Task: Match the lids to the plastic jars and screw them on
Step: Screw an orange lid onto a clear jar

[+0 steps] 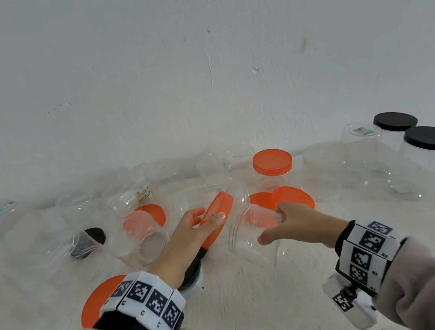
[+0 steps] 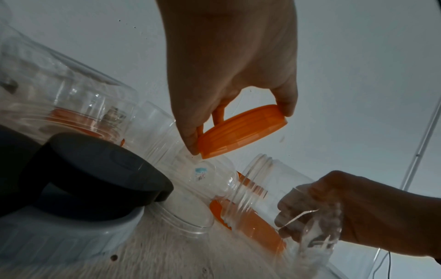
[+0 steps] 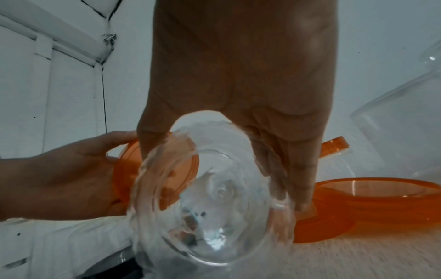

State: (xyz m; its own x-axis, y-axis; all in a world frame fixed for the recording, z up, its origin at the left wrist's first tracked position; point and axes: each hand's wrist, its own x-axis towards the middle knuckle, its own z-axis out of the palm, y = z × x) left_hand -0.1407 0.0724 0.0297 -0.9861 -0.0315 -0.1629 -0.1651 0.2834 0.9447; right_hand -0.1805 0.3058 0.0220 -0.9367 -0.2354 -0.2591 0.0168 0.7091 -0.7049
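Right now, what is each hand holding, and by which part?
Left hand pinches an orange lid by its rim. Right hand grips a clear jar around its body, mouth toward the lid.

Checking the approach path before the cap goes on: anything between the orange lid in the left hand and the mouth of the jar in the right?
Nothing visible. The left hand holds the orange lid tilted in the air, apart from the threaded mouth of the clear jar gripped by the right hand. Only open air shows between them.
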